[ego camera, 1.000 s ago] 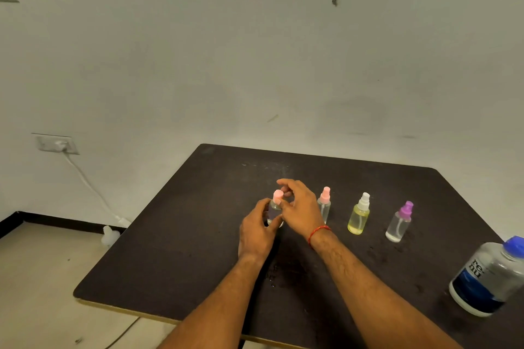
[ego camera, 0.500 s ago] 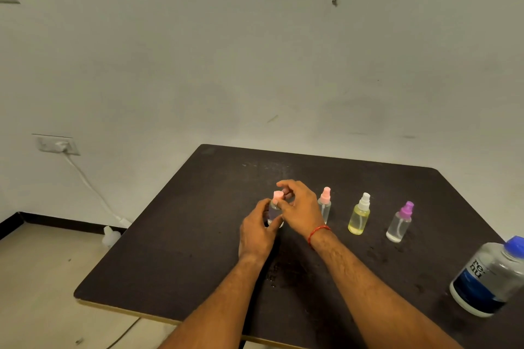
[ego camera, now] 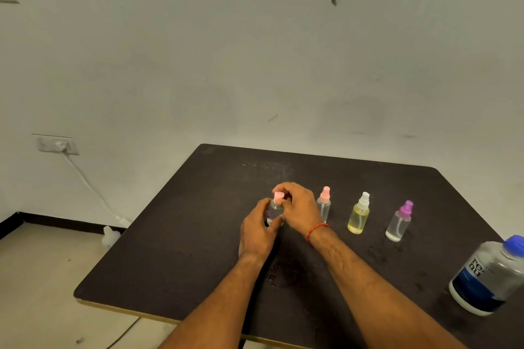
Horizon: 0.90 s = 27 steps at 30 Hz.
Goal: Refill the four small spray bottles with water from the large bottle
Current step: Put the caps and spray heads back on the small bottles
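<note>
Spray bottle (ego camera: 274, 211) stays gripped in my left hand (ego camera: 256, 231); my right hand (ego camera: 299, 208) has closed round its cap (ego camera: 279, 197), probably unscrewing.

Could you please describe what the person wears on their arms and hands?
Both forearms are bare, with no sleeves in view. The left hand wears no glove, ring or watch that shows. The right hand is also ungloved; a thin red thread bracelet circles its wrist.

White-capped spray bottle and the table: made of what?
White-capped spray bottle: likely clear glossy plastic; yellowish liquid and a dip tube show through, cap opaque. Table: dark matte top, probably laminate on board; a pale core shows along its near edge.
</note>
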Each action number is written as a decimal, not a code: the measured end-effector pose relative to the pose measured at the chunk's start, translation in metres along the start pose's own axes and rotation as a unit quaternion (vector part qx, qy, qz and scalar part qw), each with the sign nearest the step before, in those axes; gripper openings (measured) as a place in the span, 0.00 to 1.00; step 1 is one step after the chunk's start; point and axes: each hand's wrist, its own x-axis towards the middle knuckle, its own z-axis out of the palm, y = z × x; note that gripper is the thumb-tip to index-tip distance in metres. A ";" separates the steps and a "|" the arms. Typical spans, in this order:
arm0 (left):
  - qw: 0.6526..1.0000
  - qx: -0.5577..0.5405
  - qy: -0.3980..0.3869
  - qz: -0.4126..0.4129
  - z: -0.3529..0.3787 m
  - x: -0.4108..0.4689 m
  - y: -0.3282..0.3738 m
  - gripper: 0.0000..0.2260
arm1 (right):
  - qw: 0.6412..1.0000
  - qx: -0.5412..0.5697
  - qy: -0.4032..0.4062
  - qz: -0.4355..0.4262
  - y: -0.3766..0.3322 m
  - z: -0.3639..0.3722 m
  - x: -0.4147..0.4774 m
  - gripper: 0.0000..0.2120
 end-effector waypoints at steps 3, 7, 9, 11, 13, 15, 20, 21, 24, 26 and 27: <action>1.000 0.004 -0.001 -0.002 0.000 0.000 0.000 0.13 | 1.000 -0.015 0.010 -0.008 -0.001 0.003 -0.002 0.11; 1.000 0.007 -0.008 -0.007 -0.001 -0.001 0.003 0.12 | 1.000 -0.017 0.007 -0.012 0.001 0.002 -0.001 0.10; 1.000 0.011 -0.011 -0.007 0.000 0.000 0.002 0.14 | 1.000 -0.021 -0.010 -0.019 0.002 0.000 0.000 0.11; 1.000 0.009 -0.023 -0.005 0.001 0.000 0.002 0.18 | 0.999 -0.022 -0.023 -0.032 0.005 -0.001 0.000 0.11; 0.999 0.011 -0.036 -0.003 0.002 0.000 0.001 0.21 | 0.998 -0.025 -0.035 -0.047 0.006 -0.002 -0.002 0.11; 0.999 0.016 -0.045 0.003 0.002 0.001 0.001 0.19 | 0.997 -0.038 -0.038 -0.053 0.008 -0.002 -0.004 0.11; 0.999 0.020 -0.047 0.010 0.000 -0.002 0.001 0.15 | 0.997 -0.053 -0.006 -0.056 0.008 0.002 -0.011 0.08; 0.999 0.019 -0.046 0.014 0.001 -0.001 -0.001 0.15 | 0.997 -0.053 0.003 -0.056 0.007 0.003 -0.012 0.08; 0.999 0.000 -0.045 0.014 0.000 -0.002 -0.002 0.12 | 0.996 -0.060 0.036 -0.049 0.003 0.009 -0.017 0.07; 0.999 -0.016 -0.048 0.007 -0.001 -0.005 0.001 0.08 | 0.994 -0.066 0.075 -0.046 0.001 0.015 -0.021 0.06; 0.998 -0.036 -0.051 -0.002 -0.002 -0.006 0.005 0.07 | 0.992 -0.061 0.099 -0.041 -0.001 0.019 -0.023 0.06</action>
